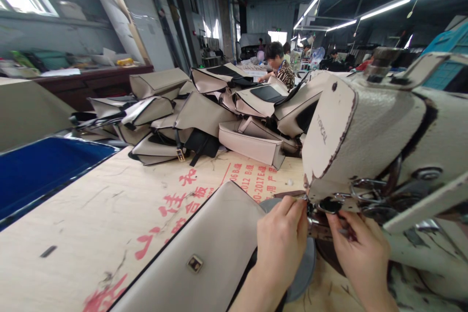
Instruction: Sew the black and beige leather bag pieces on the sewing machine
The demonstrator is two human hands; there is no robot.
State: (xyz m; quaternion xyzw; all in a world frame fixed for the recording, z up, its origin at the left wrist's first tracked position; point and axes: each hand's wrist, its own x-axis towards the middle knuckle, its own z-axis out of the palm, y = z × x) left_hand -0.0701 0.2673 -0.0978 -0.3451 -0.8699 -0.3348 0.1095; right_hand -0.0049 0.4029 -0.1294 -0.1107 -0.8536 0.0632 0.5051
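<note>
A beige sewing machine (331, 126) stands at the right, its needle area low on the head. My left hand (281, 236) is beside that area, fingertips pinched together; whatever they hold is hidden. On the other side of the needle area, my right hand (360, 251) has thumb and fingers closed close under the machine head. Something small and dark shows at its fingertips, too unclear to name. A beige bag (197, 248) with dark edging and a small metal lock plate lies on the wooden table, left of my left forearm, partly covered by it.
Several beige bags (204, 112) with black straps are heaped across the back of the wooden tabletop (91, 219), which bears red printing. A blue bin (47, 165) stands at the left. Farther back, a person in a patterned top (285, 74) sits at work.
</note>
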